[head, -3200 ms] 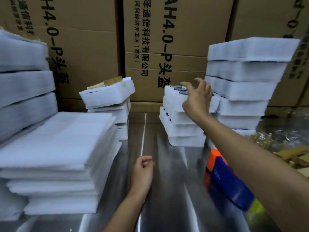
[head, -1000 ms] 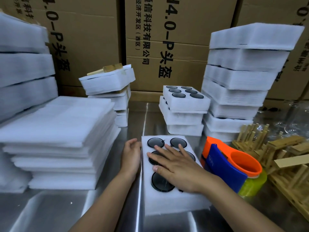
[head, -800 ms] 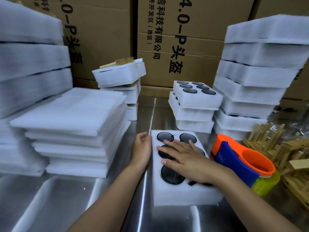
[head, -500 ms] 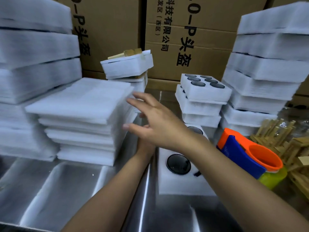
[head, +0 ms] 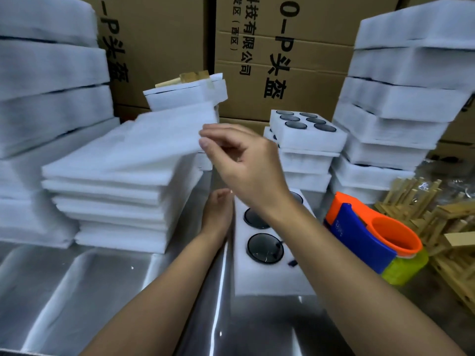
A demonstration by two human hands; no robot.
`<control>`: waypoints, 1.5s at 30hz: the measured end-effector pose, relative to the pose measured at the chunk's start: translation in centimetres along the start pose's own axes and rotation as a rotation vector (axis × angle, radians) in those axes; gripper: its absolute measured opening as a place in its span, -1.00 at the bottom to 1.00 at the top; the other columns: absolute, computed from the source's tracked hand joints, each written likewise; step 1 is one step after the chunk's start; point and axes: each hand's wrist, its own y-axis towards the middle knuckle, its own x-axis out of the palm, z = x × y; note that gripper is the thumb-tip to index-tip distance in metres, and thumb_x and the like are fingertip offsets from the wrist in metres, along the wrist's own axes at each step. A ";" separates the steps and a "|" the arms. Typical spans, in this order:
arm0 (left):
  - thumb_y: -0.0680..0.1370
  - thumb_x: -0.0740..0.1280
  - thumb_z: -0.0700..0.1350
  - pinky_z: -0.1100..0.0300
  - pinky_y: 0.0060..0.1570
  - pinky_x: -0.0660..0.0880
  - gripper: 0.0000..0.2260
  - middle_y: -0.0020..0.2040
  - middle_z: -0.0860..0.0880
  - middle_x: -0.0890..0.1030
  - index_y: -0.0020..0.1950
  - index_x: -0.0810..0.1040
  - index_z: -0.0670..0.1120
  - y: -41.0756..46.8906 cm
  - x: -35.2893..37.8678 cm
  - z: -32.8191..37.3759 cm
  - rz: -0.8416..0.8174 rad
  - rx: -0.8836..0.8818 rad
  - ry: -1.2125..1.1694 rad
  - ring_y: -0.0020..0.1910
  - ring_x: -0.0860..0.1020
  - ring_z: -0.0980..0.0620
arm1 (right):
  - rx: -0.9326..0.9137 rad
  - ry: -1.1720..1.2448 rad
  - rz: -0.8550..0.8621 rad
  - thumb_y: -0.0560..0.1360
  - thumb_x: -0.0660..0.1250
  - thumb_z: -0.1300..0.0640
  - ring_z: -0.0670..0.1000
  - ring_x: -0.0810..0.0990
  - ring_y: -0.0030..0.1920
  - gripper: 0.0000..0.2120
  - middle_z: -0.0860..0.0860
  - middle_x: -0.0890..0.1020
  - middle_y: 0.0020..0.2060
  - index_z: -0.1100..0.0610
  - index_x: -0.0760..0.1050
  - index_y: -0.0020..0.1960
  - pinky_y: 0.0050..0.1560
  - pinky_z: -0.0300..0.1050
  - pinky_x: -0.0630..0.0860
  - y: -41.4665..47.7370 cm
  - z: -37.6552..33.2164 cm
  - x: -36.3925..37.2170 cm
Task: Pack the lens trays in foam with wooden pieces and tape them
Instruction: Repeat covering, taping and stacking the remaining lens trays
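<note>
A white foam lens tray (head: 267, 276) with dark round lenses lies on the steel table in front of me. My left hand (head: 218, 214) rests against the tray's left edge, fingers relaxed. My right hand (head: 241, 163) reaches across to the left and pinches the right corner of the top foam sheet (head: 154, 140), lifting it off the stack of foam sheets (head: 115, 201). Wooden pieces (head: 437, 227) are heaped at the right. An orange and blue tape dispenser (head: 372, 235) sits beside the tray.
More lens trays (head: 305, 140) are stacked behind. Tall stacks of foam-wrapped packs stand at the right (head: 401, 98) and left (head: 46, 86). A smaller wrapped pile (head: 185, 96) with wood on top is at the back. Cardboard boxes (head: 282, 47) form the back wall.
My right hand left the lens tray, crossed to the left over my left arm, and took hold of the top foam sheet's corner, which now lifts. My left hand stayed at the tray's edge.
</note>
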 end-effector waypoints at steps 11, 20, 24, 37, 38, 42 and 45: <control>0.47 0.30 0.03 0.11 0.02 0.47 -0.69 -0.02 -0.03 0.61 0.09 0.53 -0.16 -1.0 -0.1 0.2 -0.026 0.037 -0.146 -0.01 0.54 -0.01 | 0.199 -0.034 0.128 0.37 0.38 0.22 -0.12 0.63 0.05 -0.87 -0.10 0.70 -0.05 0.09 0.63 -0.10 0.09 -0.37 0.47 -10.1 5.2 -12.9; 0.58 0.17 -0.18 0.01 0.16 0.48 -0.85 0.03 -0.10 0.62 0.02 0.53 -0.09 -0.7 0.5 0.3 0.058 -0.037 -0.130 0.06 0.57 -0.07 | 0.277 0.071 0.097 0.28 0.36 0.38 -0.10 0.66 -0.08 -0.89 -0.08 0.70 -0.15 0.24 0.60 -0.23 -0.03 -0.35 0.52 -14.5 7.2 -14.2; 0.55 0.23 -0.11 0.13 0.00 0.49 -0.85 -0.02 -0.02 0.62 0.02 0.57 -0.09 -0.5 0.4 0.0 0.054 -0.022 -0.121 -0.02 0.57 0.03 | 0.249 -0.003 0.012 0.28 0.38 0.33 -0.02 0.63 -0.11 -0.92 -0.07 0.66 -0.17 0.20 0.61 -0.25 -0.12 -0.26 0.53 -14.8 7.1 -14.3; 0.51 0.30 -0.18 0.09 0.24 0.39 -0.76 0.21 0.02 0.54 0.11 0.49 0.10 -1.6 -0.8 4.0 0.138 0.172 0.145 0.23 0.47 0.02 | 0.390 0.022 -0.044 0.33 0.36 0.59 0.11 0.56 -0.14 -0.68 -0.08 0.62 -0.17 0.18 0.58 -0.31 -0.19 0.00 0.44 -14.9 7.1 -14.6; 0.51 0.29 -0.13 0.01 0.29 0.37 -0.79 0.18 0.06 0.57 0.07 0.52 0.15 -2.2 -0.8 5.0 0.129 0.263 0.288 0.22 0.48 0.02 | 0.394 0.023 -0.042 0.33 0.35 0.59 0.11 0.56 -0.14 -0.67 -0.09 0.62 -0.17 0.17 0.58 -0.31 -0.19 0.02 0.43 -14.9 7.1 -14.6; 0.56 0.22 0.05 -0.01 0.42 0.13 -0.75 0.29 0.10 0.53 0.21 0.54 0.14 -4.0 2.3 8.5 -0.237 0.554 0.721 0.30 0.42 0.04 | 0.408 0.016 -0.052 0.34 0.35 0.58 0.08 0.57 -0.13 -0.66 -0.09 0.62 -0.17 0.15 0.58 -0.31 -0.17 0.03 0.43 -14.8 6.9 -14.6; 0.58 0.08 0.22 -0.12 0.44 -0.17 -0.52 0.52 0.02 0.20 0.48 0.24 0.11 -4.6 5.5 8.7 -0.494 0.579 1.077 0.50 0.12 0.00 | 0.424 0.026 -0.056 0.34 0.35 0.57 0.06 0.57 -0.12 -0.64 -0.10 0.61 -0.18 0.12 0.58 -0.32 -0.16 0.01 0.44 -14.8 6.7 -14.6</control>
